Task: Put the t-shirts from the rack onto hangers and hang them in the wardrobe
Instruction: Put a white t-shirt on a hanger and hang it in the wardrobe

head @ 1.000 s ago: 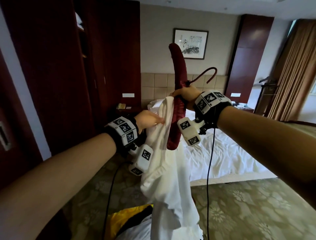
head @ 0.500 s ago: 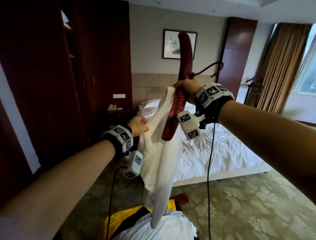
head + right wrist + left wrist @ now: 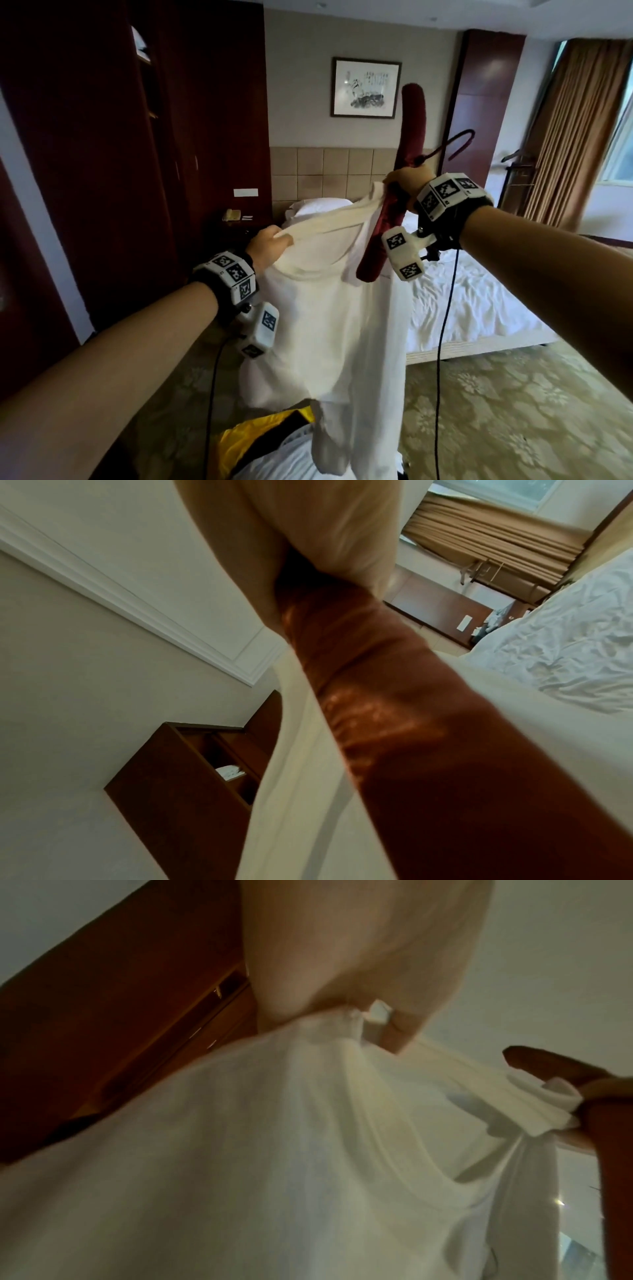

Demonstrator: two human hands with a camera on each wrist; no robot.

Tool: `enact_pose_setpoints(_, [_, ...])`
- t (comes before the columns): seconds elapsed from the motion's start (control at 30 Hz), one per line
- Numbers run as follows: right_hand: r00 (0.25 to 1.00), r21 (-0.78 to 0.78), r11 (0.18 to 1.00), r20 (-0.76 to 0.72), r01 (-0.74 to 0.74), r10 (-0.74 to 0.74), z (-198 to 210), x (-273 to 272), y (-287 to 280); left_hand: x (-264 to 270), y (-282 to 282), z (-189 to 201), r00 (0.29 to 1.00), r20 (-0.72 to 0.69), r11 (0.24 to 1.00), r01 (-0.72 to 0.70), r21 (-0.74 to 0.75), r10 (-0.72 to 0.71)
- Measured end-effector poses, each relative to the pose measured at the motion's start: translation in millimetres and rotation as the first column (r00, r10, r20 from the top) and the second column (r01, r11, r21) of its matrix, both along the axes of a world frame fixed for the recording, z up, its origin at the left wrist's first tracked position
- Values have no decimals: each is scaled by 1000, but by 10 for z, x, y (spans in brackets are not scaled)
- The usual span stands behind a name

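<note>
Head view first: right hand (image 3: 407, 180) is wrapped round the middle of one padded maroon hanger (image 3: 394, 192), just under its wire hook (image 3: 455, 144), and also traps a bunch of the white t-shirt (image 3: 329, 315) against the padding. The hanger stands nearly on end, one arm rising above the fist and the other dropping below it beside the wrist. I take that tilt as deliberate, so the low arm can be fed into the neck opening. Left hand (image 3: 270, 245), well to the side of the fist and lower, pinches the collar edge and draws it away, so the neckband is stretched taut between the two grips while the body of the shirt hangs down below both. Count here: one hanger, one white shirt in hand, and under it a yellow and black garment (image 3: 260, 435) with more white cloth, probably shirts still waiting. The dark wooden wardrobe (image 3: 102, 154) stands beyond the left hand, far from the hanger.

Left wrist view: thumb and fingers (image 3: 394, 1031) are nipped together on a fold of the collar; the band runs off to the hanger's tip (image 3: 534, 1058).

Right wrist view: fingers (image 3: 342, 534) are curled round the maroon padding, which runs down from the fist with white cloth alongside it.
</note>
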State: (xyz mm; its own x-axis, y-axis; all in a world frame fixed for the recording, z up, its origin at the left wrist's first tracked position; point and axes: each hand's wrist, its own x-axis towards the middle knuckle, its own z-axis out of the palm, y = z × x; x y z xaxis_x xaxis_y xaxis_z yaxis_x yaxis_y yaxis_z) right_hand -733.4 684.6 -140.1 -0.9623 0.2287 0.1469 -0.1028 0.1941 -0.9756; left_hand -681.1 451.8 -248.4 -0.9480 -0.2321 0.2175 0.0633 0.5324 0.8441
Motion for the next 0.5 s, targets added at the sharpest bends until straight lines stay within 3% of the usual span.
enact_pose_setpoints(0.1, [999, -6, 999, 9, 34, -34, -71, 26, 104, 13, -98, -2, 994, -24, 965, 98, -244, -107])
enact_pose_setpoints(0.2, [998, -19, 998, 10, 57, -57, -155, 7, 241, 27, -174, 14, 990, -99, 806, 22, -591, -100])
enact_pose_setpoints(0.27, [997, -5, 997, 15, 79, -79, -190, 7, 315, 48, -160, 52, 989, -122, 738, -19, -674, -86])
enact_pose_setpoints(0.37, [994, 22, 995, 31, 101, -102, -281, 5, 385, 72, -41, 144, 992, -98, 854, 22, -520, -85])
enact_pose_setpoints(0.43, [993, 43, 994, 45, 104, -106, -355, 13, 423, 57, 67, 206, 997, -16, 961, 63, -268, -70])
enact_pose_setpoints(0.5, [995, 51, 995, 45, 83, -85, -428, 14, 456, 65, 205, 269, 985, 107, 990, 126, 65, -132])
